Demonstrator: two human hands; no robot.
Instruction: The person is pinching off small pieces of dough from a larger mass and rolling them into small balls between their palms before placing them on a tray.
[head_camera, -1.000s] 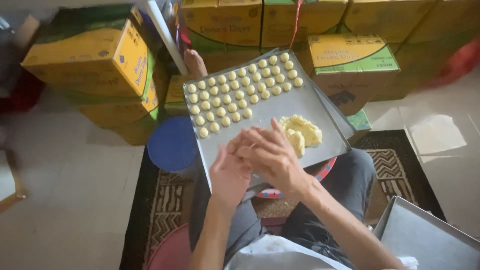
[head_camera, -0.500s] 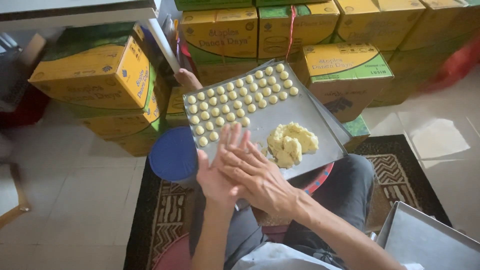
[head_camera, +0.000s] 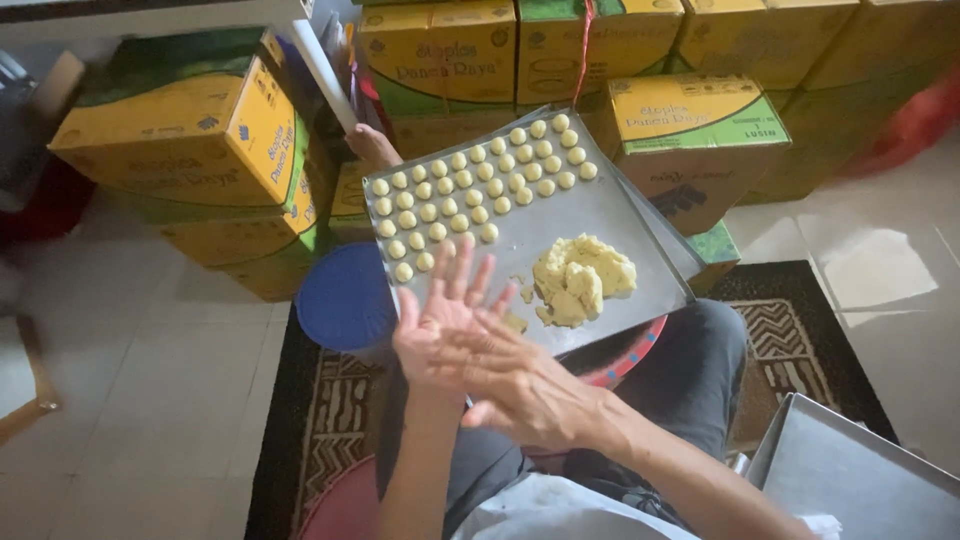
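My left hand (head_camera: 445, 300) is held palm up with its fingers spread, over the near edge of a grey metal tray (head_camera: 610, 215) that rests on my lap. My right hand (head_camera: 520, 385) lies flat across the left palm and presses on it. Whatever is between the palms is hidden. On the tray's far half lie rows of several small pale yellow dough balls (head_camera: 470, 190). A lump of the same yellow dough (head_camera: 580, 280) sits on the near right part, just right of my fingers, with a few crumbs beside it.
Yellow and green cardboard boxes (head_camera: 190, 140) are stacked along the far side and left. A blue round lid (head_camera: 345, 298) lies left of the tray. A second metal tray (head_camera: 860, 480) sits at lower right on a patterned rug (head_camera: 790, 340).
My hands have slid against each other: the left fingers are now spread and pointing up the tray, and the right hand has moved back across the left palm. The view has shifted slightly.
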